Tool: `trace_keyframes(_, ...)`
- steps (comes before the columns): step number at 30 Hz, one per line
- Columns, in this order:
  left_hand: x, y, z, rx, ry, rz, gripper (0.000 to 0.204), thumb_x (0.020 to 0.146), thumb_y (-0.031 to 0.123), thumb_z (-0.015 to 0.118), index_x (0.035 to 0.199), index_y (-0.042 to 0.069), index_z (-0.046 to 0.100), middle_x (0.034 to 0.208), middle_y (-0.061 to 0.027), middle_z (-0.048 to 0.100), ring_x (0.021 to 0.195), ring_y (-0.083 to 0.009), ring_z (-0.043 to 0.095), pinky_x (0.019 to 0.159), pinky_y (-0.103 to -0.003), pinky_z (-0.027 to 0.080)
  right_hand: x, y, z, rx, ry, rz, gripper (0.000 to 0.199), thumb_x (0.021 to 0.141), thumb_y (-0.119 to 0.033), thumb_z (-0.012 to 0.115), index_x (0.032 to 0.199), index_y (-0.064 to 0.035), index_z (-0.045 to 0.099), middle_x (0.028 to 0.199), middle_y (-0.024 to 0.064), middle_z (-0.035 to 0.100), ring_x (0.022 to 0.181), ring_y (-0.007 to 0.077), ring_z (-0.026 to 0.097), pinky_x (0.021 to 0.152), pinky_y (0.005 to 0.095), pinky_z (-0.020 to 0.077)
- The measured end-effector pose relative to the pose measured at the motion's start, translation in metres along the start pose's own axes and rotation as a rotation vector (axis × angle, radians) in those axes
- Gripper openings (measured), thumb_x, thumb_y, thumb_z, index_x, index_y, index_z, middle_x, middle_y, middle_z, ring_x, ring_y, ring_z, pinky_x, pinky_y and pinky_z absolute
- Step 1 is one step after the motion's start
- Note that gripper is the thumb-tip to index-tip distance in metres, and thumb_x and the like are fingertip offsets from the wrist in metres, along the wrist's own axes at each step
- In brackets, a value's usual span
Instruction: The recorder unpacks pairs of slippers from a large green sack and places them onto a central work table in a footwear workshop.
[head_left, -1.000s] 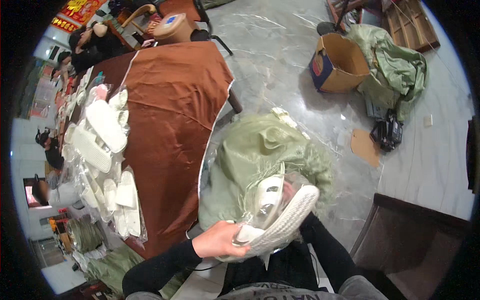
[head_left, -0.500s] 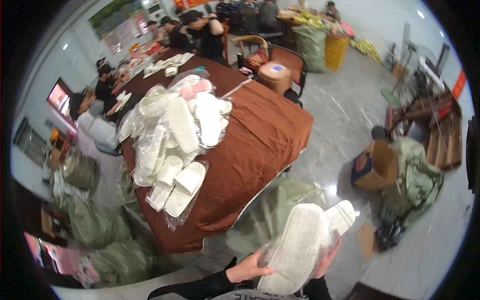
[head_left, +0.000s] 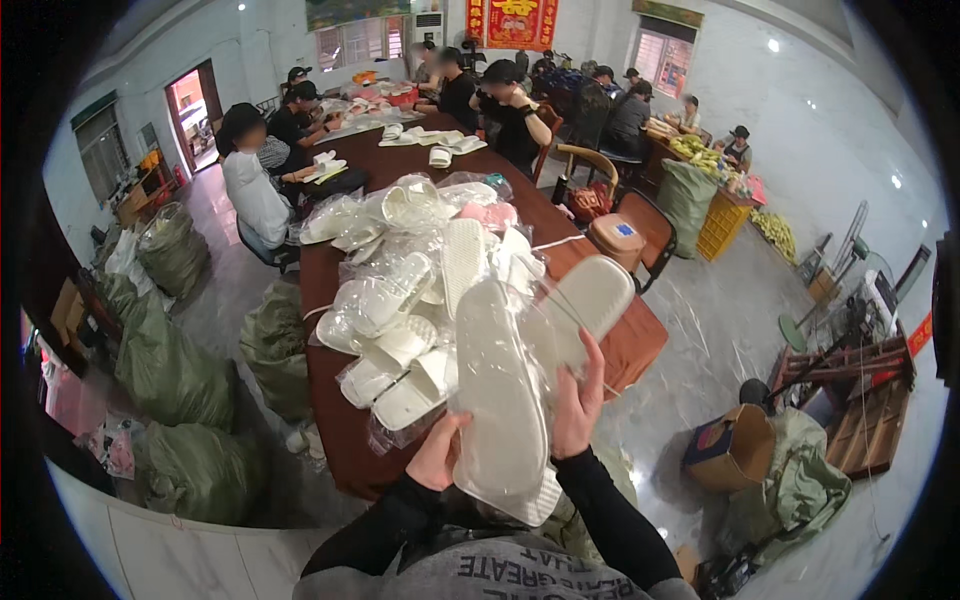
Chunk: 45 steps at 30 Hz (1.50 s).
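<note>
In front of me is a pair of white slippers [head_left: 499, 392] in clear plastic wrap, the soles turned toward me. My left hand [head_left: 436, 453] grips the near slipper's left edge, thumb over the rim and fingers hidden behind. At the right side, my right hand [head_left: 578, 405] holds the pair, its fingers pointing up along the wrap. The second slipper [head_left: 597, 293] leans out to the upper right, partly behind the first. Just beyond lies a heap of wrapped white slippers [head_left: 385, 290], with a pink pair [head_left: 490, 215] among them.
The heap rests on a table with a brown cloth [head_left: 545, 215]. Green sacks [head_left: 175, 350] stand to the left. To the right are an open cardboard box [head_left: 735, 447], a green tarp-like sack [head_left: 800, 480] and a chair [head_left: 645, 235]. Several people sit around the far tables.
My hands have lifted the slippers up and leftward, from beside the table to in front of the heap. The second slipper now fans out farther to the right. My view has tilted up.
</note>
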<state>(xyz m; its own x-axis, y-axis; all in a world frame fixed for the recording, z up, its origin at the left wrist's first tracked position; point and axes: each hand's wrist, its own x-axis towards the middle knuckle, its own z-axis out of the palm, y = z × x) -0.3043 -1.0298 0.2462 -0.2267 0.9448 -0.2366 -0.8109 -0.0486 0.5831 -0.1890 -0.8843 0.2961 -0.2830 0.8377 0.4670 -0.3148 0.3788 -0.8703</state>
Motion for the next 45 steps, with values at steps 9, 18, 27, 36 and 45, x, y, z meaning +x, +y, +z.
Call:
trace_keyframes(9,0.159,0.06,-0.141,-0.038,0.212,0.191,0.041,0.087,0.036,0.049,0.114,0.005,0.051,0.115,-0.0077,0.056,0.105,-0.022,0.054,0.09,-0.038,0.045,0.048,0.206,0.006,-0.63,-0.497,0.145,0.052,0.086,-0.027,0.057,0.129,-0.0031,0.041,0.129,0.0219,0.043,0.123,0.0354,0.036,0.101,0.0388,0.0312)
trace_keyframes(18,0.189,0.069,-0.178,-0.115,0.242,0.046,0.042,0.087,0.037,0.049,0.115,0.006,0.052,0.113,-0.0096,0.057,0.104,-0.0244,0.055,0.091,-0.04,0.044,-0.044,0.179,0.015,-0.785,-0.74,0.288,0.11,0.064,-0.063,0.067,0.144,-0.0149,0.011,0.145,0.0246,0.015,0.133,0.0435,0.013,0.107,0.0483,0.0215)
trace_keyframes(27,0.194,0.089,-0.193,0.084,0.27,0.025,0.042,0.089,0.039,0.049,0.117,0.007,0.051,0.113,-0.0079,0.058,0.1,-0.0221,0.057,0.086,-0.039,0.046,-0.069,0.16,0.045,-0.905,-0.768,0.132,0.088,0.067,-0.03,0.066,0.139,-0.0113,0.02,0.134,0.0241,0.031,0.122,0.0447,0.034,0.095,0.0463,0.0395)
trace_keyframes(36,0.156,0.118,-0.167,1.378,0.589,0.656,0.045,0.081,0.028,0.064,0.118,0.006,0.05,0.113,-0.016,0.057,0.106,-0.0332,0.053,0.087,-0.042,0.043,-0.032,0.196,0.008,-0.143,-0.651,0.578,0.073,0.067,-0.009,0.06,0.134,-0.0106,0.031,0.107,0.013,0.056,0.089,0.021,0.057,0.079,0.0313,0.0449)
trace_keyframes(45,0.088,0.138,-0.097,1.611,0.482,1.093,0.033,0.079,0.02,0.061,0.109,0.007,0.058,0.129,-0.0129,0.044,0.127,-0.0352,0.033,0.105,-0.055,0.016,-0.016,0.184,0.066,0.201,-0.618,0.778,0.044,0.08,0.003,0.053,0.123,-0.001,0.044,0.078,0.0014,0.054,0.063,0.0056,0.047,0.055,0.0204,0.0376)
